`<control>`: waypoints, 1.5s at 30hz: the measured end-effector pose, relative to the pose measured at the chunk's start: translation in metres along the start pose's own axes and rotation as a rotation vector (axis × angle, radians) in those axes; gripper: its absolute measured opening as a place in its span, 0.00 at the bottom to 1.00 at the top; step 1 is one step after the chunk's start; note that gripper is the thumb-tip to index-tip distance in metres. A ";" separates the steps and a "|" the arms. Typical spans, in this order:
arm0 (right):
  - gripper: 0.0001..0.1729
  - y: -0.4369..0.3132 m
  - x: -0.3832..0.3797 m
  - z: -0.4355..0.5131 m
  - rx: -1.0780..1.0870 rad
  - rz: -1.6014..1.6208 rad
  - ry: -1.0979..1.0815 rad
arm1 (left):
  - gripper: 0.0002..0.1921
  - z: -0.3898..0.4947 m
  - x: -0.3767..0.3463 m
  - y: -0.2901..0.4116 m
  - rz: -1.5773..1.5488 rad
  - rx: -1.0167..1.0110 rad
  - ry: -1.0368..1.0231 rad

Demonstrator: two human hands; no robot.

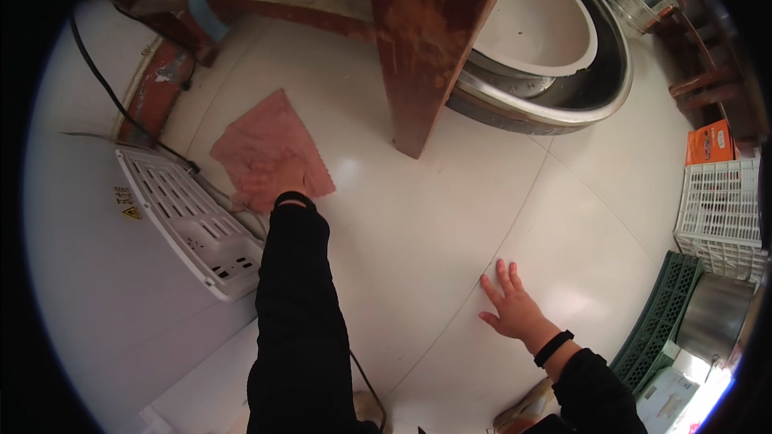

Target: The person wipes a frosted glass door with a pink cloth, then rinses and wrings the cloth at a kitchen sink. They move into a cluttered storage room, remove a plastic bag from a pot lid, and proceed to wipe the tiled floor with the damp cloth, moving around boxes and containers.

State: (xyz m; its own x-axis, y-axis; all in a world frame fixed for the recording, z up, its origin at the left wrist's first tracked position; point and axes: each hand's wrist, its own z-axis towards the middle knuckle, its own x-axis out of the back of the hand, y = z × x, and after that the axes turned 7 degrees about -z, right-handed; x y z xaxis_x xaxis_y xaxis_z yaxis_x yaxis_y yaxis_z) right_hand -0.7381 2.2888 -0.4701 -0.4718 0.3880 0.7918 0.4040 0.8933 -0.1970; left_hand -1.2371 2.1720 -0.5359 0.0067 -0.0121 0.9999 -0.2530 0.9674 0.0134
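A pink cloth with a scalloped edge is spread on the pale tiled floor. My left hand rests on its lower part. Blur hides the fingers, so whether they grip the fabric or lie flat on it is unclear. My right hand is palm down over the floor to the right, fingers spread and nothing in it. A dark band circles each wrist. To the left of the cloth, a white slotted plastic panel leans out from a white appliance side.
A worn brown wooden leg stands ahead, beside a large metal basin holding a white bowl. A black cable runs down at left. Along the right are a white crate, a green crate and a metal pot.
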 end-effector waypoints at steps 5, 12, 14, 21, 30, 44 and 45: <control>0.45 -0.004 0.006 0.001 -0.034 0.012 -0.035 | 0.35 -0.019 0.012 0.094 -0.312 -0.578 -0.338; 0.43 0.000 0.008 0.005 -0.007 0.036 -0.008 | 0.41 -0.058 -0.034 0.058 -0.194 -0.713 -0.106; 0.43 0.003 0.005 0.005 0.002 0.041 0.008 | 0.42 -0.038 -0.032 0.032 -0.268 -0.540 -0.186; 0.43 0.002 -0.004 0.002 -0.027 0.063 0.012 | 0.45 -0.076 -0.051 -0.025 -0.221 -0.294 0.135; 0.33 -0.010 0.015 0.003 -0.196 0.493 0.439 | 0.33 -0.308 -0.006 -0.093 -0.203 -1.230 -0.384; 0.27 -0.038 -0.011 -0.029 -0.202 0.454 0.480 | 0.49 -0.126 -0.003 -0.127 -0.090 -0.645 -0.390; 0.27 -0.034 -0.010 -0.028 -0.205 0.471 0.490 | 0.50 -0.121 0.000 -0.116 -0.101 -0.465 -0.418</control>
State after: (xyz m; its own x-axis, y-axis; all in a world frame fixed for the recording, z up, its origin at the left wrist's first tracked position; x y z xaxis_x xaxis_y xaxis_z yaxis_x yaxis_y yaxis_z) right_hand -0.7253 2.2483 -0.4552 0.1769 0.5329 0.8275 0.6407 0.5758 -0.5078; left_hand -1.0910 2.0898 -0.5377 -0.3933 -0.1157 0.9121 0.1765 0.9641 0.1985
